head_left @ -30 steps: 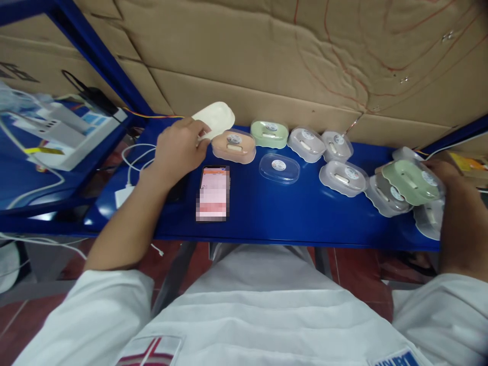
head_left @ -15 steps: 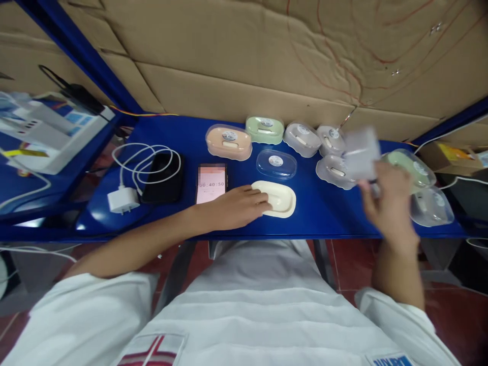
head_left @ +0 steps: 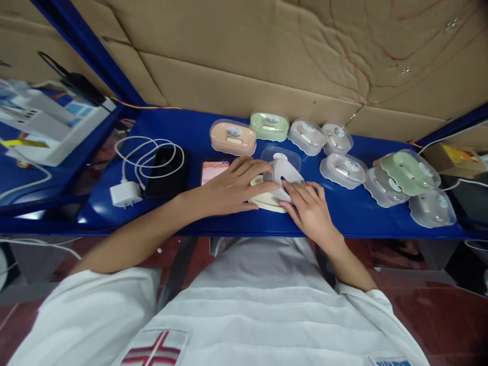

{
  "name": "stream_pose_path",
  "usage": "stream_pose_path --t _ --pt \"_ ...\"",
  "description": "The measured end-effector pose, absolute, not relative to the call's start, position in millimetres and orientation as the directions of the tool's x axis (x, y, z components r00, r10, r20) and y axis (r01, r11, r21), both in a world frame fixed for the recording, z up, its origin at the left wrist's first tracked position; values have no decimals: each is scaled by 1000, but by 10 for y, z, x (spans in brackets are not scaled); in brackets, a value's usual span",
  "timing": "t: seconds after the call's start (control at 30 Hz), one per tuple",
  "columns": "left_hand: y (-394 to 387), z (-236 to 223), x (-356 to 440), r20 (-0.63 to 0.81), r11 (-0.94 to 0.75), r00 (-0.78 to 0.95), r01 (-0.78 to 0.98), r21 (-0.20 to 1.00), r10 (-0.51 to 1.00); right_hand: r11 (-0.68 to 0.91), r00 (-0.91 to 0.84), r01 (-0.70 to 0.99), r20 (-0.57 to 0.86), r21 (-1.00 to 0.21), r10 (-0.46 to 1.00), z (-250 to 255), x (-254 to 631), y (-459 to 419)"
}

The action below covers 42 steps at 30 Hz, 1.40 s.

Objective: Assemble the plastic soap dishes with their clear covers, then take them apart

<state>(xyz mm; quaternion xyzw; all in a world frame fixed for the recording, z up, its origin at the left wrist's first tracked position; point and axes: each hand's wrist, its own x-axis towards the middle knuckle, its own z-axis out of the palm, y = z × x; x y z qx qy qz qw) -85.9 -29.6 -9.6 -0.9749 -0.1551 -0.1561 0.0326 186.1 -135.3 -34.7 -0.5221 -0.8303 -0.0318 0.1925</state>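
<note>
A pale grey oval soap dish piece [head_left: 286,172] with a dark slot is tilted over a cream soap dish base [head_left: 267,202]. My right hand [head_left: 310,208] grips the grey piece by its near right side, with bent fingers pressed on it. My left hand [head_left: 238,188] reaches in from the left, its fingers stretched and spread. Its fingertips are at the left edge of the grey piece, and its lower fingers lie by the cream base. Just behind is a clear lid [head_left: 267,152] with a round sticker, partly covered.
Several lidded soap boxes stand at the back and right, including a peach one [head_left: 232,140] and a green one [head_left: 409,170] stacked on others. To the left lie a phone [head_left: 213,166], a black case [head_left: 163,178] and a white charger [head_left: 125,194] with coiled cable. Cardboard [head_left: 229,56] walls the back.
My right hand has come left from above the right-hand soap boxes, bringing the pale grey piece over the cream base. My left hand has lifted its fingers from the base and spread them.
</note>
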Motion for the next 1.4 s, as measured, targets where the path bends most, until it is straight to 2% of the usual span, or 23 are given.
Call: stream_pose_path --t 0.2,0.47,0.67,0.77,0.87,0.93,1.03,1.23,1.3,1.4 --pt "-296 -64 -830 197 -955 938 296 -21 286 501 -424 845 339 -186 840 -389 1751 -1391" --pt "-258 -142 -841 129 -960 954 277 -40 270 526 -469 830 277 -185 838 -492 1553 -1422" --pt "-274 -163 -835 123 -957 949 289 26 290 636 -558 715 313 -290 769 -369 1751 -1233" --pt "-275 -158 -841 143 -956 945 290 44 293 595 -519 755 304 -275 799 -238 2026 -897" --pt "-245 -141 -859 143 -950 940 300 85 309 522 -490 824 186 -220 852 -221 2277 -511" --pt "-209 -126 -878 130 -943 937 310 121 325 497 -479 836 130 -234 868 -289 2392 -309" --pt "-151 -110 -913 106 -926 925 349 144 365 474 -458 835 125 -278 880 -428 2485 -161" --pt "-73 -112 -957 116 -892 884 450 53 453 414 -356 847 221 -334 908 -467 2527 -239" --pt "-55 -96 -960 178 -883 868 468 15 463 439 -357 815 269 -379 895 -435 2503 -279" --pt "-22 -76 -967 285 -887 853 461 -18 438 532 -452 752 283 -389 846 -427 2404 -336"
